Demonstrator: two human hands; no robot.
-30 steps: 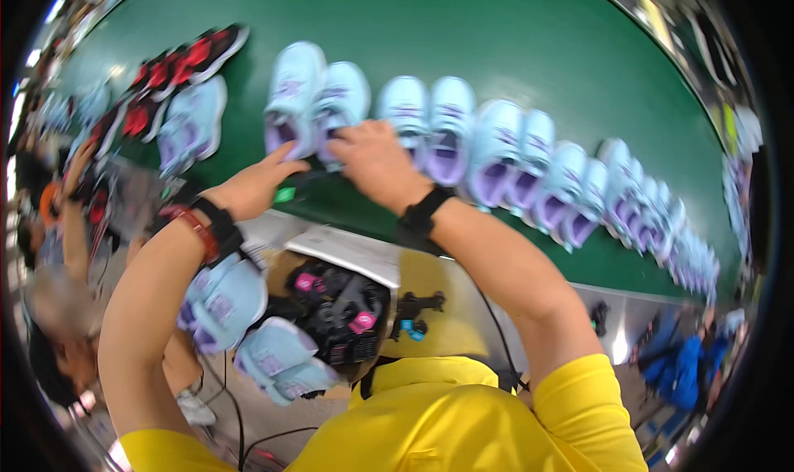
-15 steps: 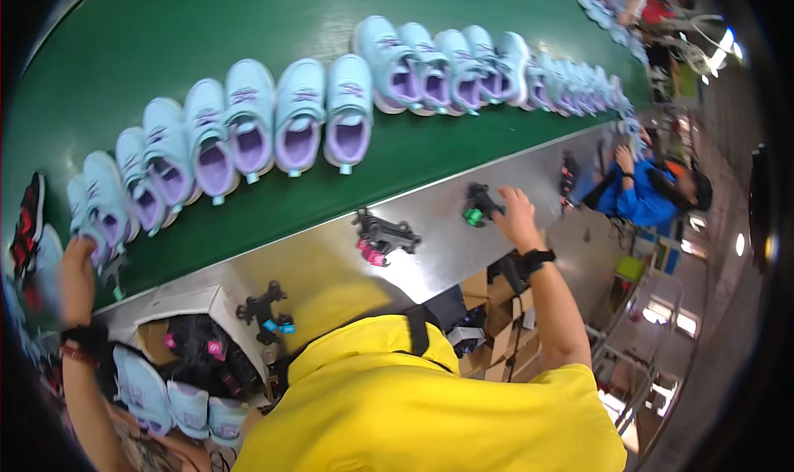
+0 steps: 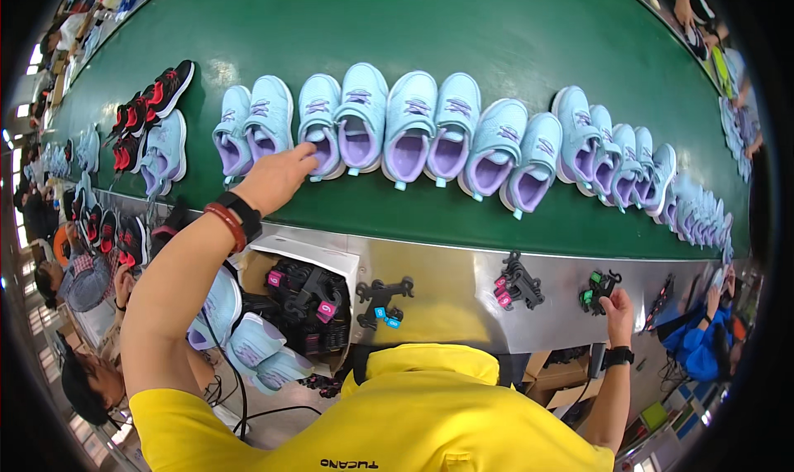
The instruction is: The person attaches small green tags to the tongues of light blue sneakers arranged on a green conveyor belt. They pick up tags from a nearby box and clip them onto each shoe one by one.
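Note:
On the green table stands a row of pale blue sneakers with purple linings, set in pairs. My left hand [image 3: 277, 177] reaches across to the second pair from the left of this row, its fingers closed at the collar of the left sneaker [image 3: 321, 124]. Part of that sneaker's opening is hidden by the fingers. Over the metal ledge, my right hand [image 3: 618, 313] has its bent fingers on the end of a small cluster of black plastic shoe hangers [image 3: 597, 291] with green tags.
Black hangers with pink tags [image 3: 518, 283] and others with blue tags [image 3: 384, 301] lie on the metal ledge [image 3: 451, 286]. An open white carton [image 3: 347, 263] holds more hangers. Black and red sneakers [image 3: 169, 91] stand at left. Co-workers sit on both sides, one in blue [image 3: 699, 344].
My view has turned toward the left. My left hand has gone from the leftmost pair of the row to the second pair. My right hand has closed in on the green-tagged hangers.

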